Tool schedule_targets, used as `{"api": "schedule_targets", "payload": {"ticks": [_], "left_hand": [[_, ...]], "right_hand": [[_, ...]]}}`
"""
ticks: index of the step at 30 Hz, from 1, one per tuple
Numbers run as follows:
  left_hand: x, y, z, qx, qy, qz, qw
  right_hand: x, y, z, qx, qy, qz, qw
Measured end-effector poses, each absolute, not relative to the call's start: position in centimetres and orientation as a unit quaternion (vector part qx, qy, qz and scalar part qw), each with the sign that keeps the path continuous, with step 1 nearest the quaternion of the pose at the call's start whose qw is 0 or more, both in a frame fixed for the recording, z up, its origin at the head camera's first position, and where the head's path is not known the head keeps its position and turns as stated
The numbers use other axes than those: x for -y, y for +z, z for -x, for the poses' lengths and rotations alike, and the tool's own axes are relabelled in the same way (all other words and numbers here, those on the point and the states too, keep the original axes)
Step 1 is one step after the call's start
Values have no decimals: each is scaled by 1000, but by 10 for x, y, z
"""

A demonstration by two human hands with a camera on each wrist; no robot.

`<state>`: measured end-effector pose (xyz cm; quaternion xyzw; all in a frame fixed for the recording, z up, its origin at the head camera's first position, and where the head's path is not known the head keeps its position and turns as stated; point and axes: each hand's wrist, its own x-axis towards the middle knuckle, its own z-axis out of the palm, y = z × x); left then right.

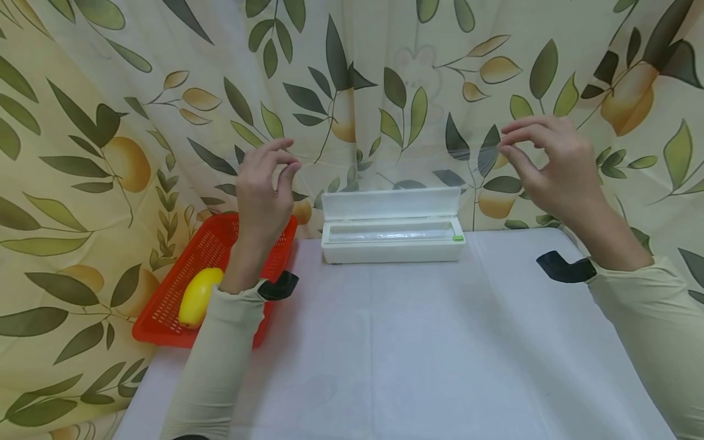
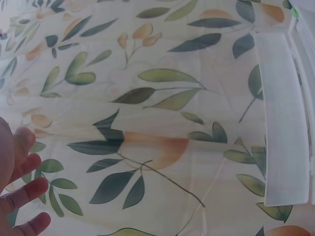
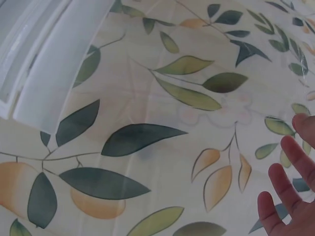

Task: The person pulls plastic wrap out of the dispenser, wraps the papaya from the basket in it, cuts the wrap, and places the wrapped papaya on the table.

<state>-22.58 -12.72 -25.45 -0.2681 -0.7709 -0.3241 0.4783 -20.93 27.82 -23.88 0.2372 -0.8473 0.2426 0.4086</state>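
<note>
A sheet of clear cling film (image 1: 477, 155) stretches between my two raised hands, showing only as faint sheen and creases over the curtain pattern. My left hand (image 1: 265, 177) pinches its left side between thumb and fingers, above the red basket. At the other end, my right hand (image 1: 555, 156) pinches the film with the thumb close under the fingers. Below and between them, the white cling film dispenser (image 1: 393, 252) stands on the table with its lid (image 1: 392, 205) raised. A shiny roll (image 1: 396, 234) shows inside. Both wrist views catch the lid and the fingertips at the edge.
A red perforated basket (image 1: 159, 327) stands at the left, partly behind my left forearm, with a yellow mango-like fruit (image 1: 200, 296) in it. A leaf-and-fruit patterned curtain (image 1: 385, 110) hangs behind the white-covered table (image 1: 418, 342). A small green slider (image 1: 458, 238) sits on the dispenser's right end.
</note>
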Motion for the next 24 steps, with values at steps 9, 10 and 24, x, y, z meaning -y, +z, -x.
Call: {"api": "schedule_targets", "payload": {"ticks": [9,10,24], "left_hand": [[129,-248,224,766,-310,277,490],[129,-247,223,766,-310,277,490],[130,-229,215,765,-306,278,493]], "right_hand": [[-274,-230,206,835,246,-240,429],[-274,-229,205,833,247,-240,432],[-272,-216,196,821,226,-265,453]]}}
